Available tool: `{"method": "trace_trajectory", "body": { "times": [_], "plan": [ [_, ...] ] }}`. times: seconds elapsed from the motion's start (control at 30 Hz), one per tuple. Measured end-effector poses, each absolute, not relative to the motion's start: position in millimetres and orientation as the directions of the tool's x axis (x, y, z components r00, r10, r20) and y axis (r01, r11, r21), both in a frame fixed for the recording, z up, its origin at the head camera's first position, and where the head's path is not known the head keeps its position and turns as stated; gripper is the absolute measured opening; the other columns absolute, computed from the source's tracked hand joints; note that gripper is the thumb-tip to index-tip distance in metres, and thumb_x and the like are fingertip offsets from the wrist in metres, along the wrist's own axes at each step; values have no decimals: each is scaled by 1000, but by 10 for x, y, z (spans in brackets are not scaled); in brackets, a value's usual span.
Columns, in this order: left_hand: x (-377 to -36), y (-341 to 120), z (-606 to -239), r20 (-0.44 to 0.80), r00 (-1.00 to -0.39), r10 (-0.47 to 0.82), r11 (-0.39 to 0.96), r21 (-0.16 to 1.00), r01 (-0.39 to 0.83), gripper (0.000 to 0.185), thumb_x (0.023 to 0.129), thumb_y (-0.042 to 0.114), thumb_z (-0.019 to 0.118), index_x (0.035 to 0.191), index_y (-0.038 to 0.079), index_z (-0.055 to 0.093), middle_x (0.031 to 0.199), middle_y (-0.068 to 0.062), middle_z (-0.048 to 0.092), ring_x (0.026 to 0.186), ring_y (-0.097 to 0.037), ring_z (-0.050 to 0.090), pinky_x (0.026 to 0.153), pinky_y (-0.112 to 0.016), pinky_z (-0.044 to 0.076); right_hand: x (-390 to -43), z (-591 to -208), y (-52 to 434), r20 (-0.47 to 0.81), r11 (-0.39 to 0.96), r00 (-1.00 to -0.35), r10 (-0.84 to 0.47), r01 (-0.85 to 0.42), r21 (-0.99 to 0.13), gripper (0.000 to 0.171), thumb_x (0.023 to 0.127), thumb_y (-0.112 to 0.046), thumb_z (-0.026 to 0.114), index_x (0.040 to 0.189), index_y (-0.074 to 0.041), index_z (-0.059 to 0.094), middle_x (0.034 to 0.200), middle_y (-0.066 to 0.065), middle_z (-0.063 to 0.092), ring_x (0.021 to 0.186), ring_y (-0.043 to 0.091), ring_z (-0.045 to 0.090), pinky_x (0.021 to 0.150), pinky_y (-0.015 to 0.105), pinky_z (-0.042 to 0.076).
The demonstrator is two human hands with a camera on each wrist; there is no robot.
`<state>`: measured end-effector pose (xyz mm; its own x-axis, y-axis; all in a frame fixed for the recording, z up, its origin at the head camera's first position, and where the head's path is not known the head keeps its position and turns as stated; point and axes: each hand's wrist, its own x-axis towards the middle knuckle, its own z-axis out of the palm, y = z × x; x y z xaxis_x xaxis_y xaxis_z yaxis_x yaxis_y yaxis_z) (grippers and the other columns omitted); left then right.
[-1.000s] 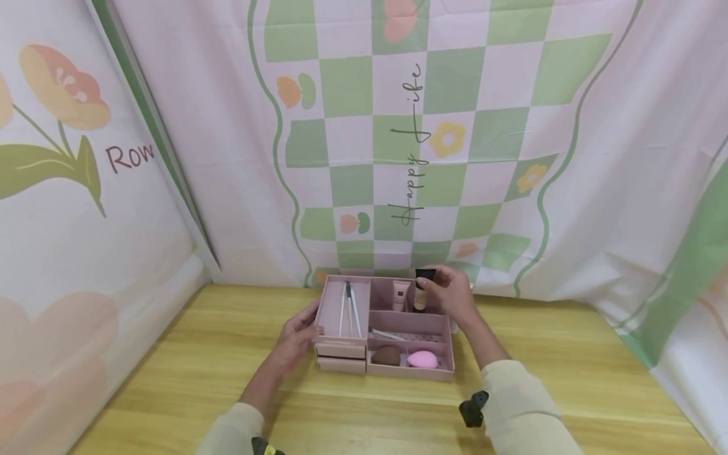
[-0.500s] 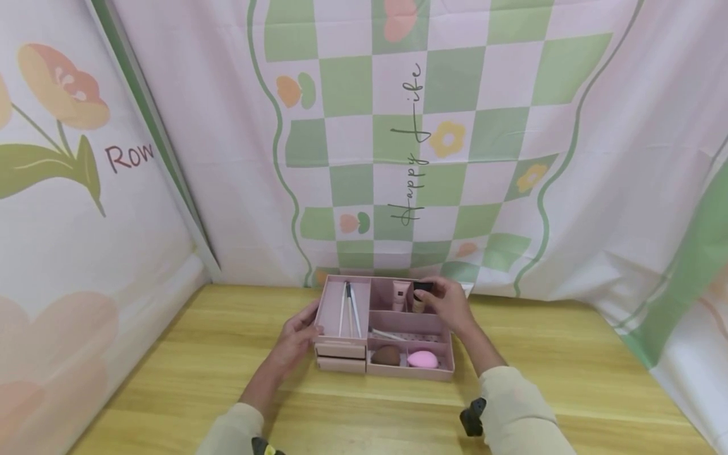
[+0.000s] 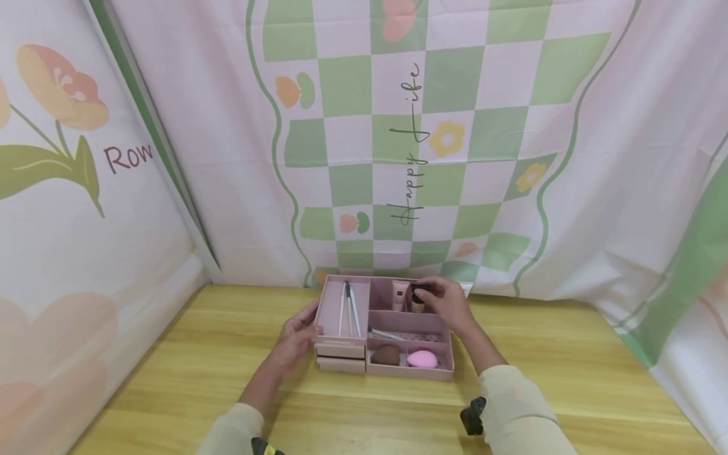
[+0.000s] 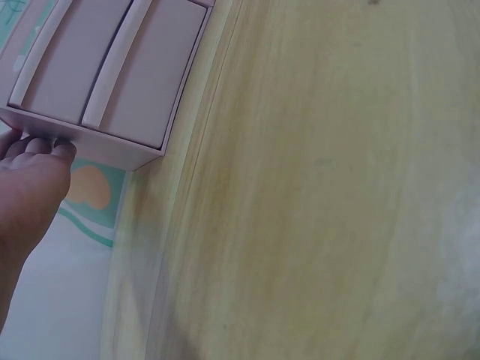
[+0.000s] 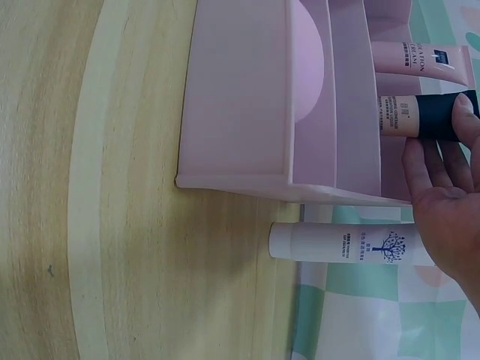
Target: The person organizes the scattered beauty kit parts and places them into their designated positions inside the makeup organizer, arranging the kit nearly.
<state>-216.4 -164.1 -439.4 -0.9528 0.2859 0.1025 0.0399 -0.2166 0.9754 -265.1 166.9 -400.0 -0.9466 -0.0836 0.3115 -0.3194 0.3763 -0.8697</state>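
Wooden table: right grip pinching black-capped tube upright in organizer.

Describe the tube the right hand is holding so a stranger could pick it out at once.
On the wooden table stands a pink organizer box. In its back right compartment two tubes stand side by side. The one meant is the beige tube with the black cap, gripped by the right hand; its neighbour, the pink tube, is pink all over and untouched.

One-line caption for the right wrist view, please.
Right hand holds a black-capped tube in the pink organizer; a white tube lies outside.
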Motion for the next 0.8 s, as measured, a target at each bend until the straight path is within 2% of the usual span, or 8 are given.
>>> {"method": "trace_trajectory", "body": {
  "times": [0.37, 0.6, 0.8],
  "plan": [
    [-2148, -1649, -4391, 111, -950, 292, -219, 975, 46, 76, 90, -7, 46, 159, -7, 14, 170, -25, 7, 158, -42, 9, 125, -37, 23, -2632, -3974, 1669, 315, 375, -946, -80, -321, -870, 29, 94, 0, 66, 120, 12, 65, 121, 34, 68, 109, 40, 71, 85, 19, 63],
    [-2151, -1636, -4385, 102, -952, 290, -225, 974, 36, 76, 90, -7, 47, 158, -7, 14, 170, -26, 7, 158, -42, 9, 126, -41, 19, -2601, -3913, 1698, 306, 435, -949, -74, -307, -846, 30, 95, -3, 65, 123, 8, 65, 123, 31, 68, 109, 40, 71, 86, 21, 63],
    [-2138, -1628, -4367, 103, -953, 286, -211, 977, 42, 77, 90, -5, 48, 159, -6, 15, 170, -24, 8, 159, -41, 9, 127, -44, 17, -2594, -3871, 1709, 336, 452, -939, -72, -331, -829, 27, 95, -2, 65, 120, 8, 66, 120, 29, 70, 109, 40, 70, 86, 13, 59]
  ]
}}
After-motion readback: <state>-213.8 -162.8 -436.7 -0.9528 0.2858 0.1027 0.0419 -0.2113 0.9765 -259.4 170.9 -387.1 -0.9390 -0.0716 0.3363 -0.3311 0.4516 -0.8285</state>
